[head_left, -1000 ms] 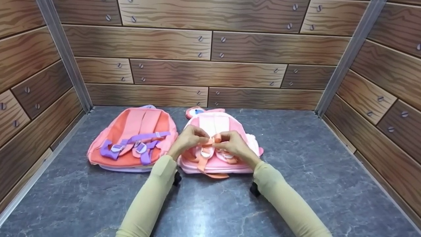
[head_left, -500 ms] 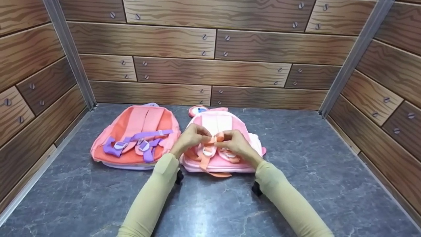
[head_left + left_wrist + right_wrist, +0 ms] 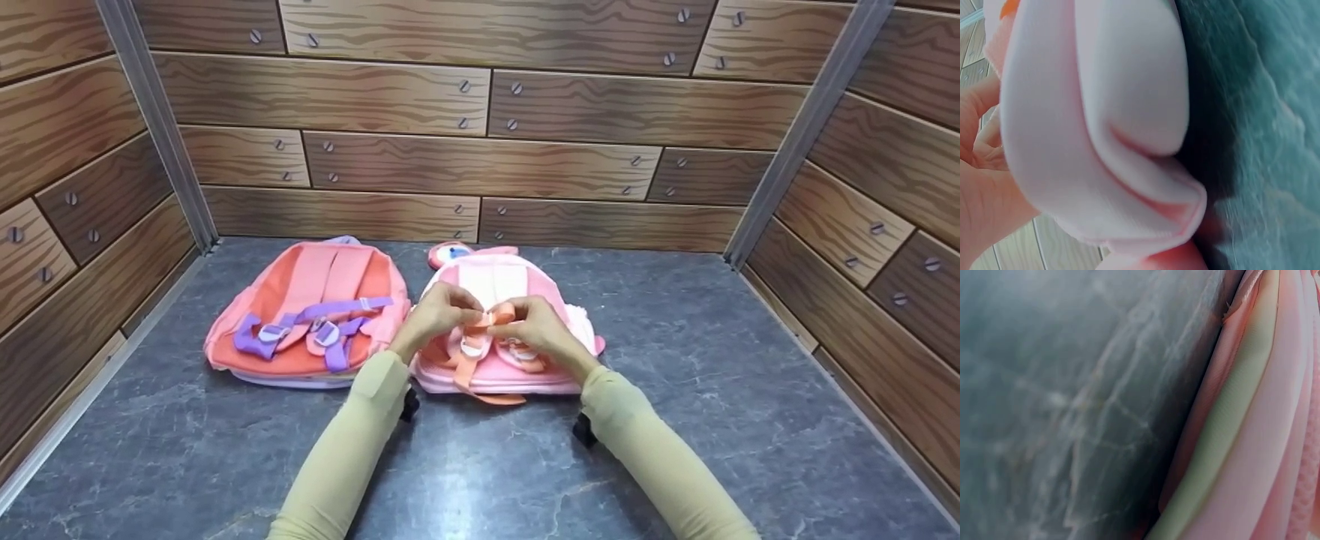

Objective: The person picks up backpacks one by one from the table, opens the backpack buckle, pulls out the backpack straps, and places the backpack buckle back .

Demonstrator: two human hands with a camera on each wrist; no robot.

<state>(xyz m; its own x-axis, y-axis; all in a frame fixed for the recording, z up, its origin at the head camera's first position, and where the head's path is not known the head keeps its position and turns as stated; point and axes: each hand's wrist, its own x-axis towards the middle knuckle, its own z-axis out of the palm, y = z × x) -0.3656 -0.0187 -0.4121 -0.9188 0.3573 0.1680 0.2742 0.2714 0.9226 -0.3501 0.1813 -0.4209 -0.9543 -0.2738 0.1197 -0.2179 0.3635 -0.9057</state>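
A pink backpack (image 3: 544,283) lies with its shoulder-strap side up, filling much of the left wrist view as pale pink fabric (image 3: 1050,140). Over its middle, my left hand (image 3: 437,315) pinches an orange webbing strap (image 3: 505,313) between thumb and fingers. From the other side my right hand (image 3: 541,322) pinches the same strap, which bends into a loop at its fingertips. A small white piece shows on the webbing between the hands. Another orange strap end (image 3: 495,399) hangs over the bag's near edge. The right wrist view catches only the bag's side (image 3: 1264,439), not the hand.
A coral backpack (image 3: 300,270) with purple straps (image 3: 346,306) lies just left of the pink one. A stuffed piece with an eye (image 3: 450,255) pokes out behind the pink bag. Wood-patterned walls (image 3: 480,165) enclose the dark marbled tabletop (image 3: 675,337) at the back and sides.
The head view shifts slightly. Both hands stay on the orange strap with almost no visible movement, and the two backpacks lie as before.
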